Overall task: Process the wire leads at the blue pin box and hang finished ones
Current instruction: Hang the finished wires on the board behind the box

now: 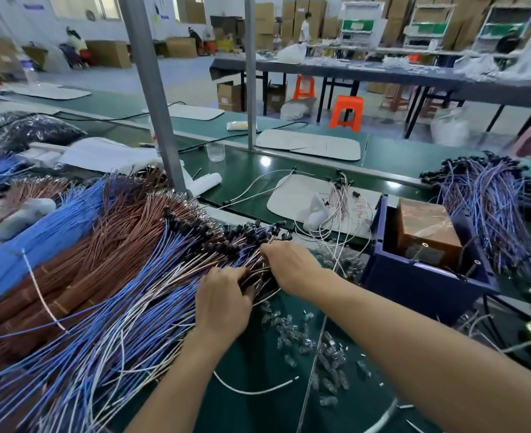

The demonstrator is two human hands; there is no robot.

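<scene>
Centre frame, wire leads (164, 276) are gripped by left hand (223, 298), pinched by right hand (292, 267), likely to be carried to blue box (414, 285).

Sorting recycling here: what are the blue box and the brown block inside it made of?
Blue box: likely moulded plastic, matte, uniform colour, thin walls. Brown block: coppery and glossy with mottled reflections, metal or foil wrap; unclear which.

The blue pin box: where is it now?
In the head view, the blue pin box stands on the right, between the right hand and a wire bundle.
</scene>
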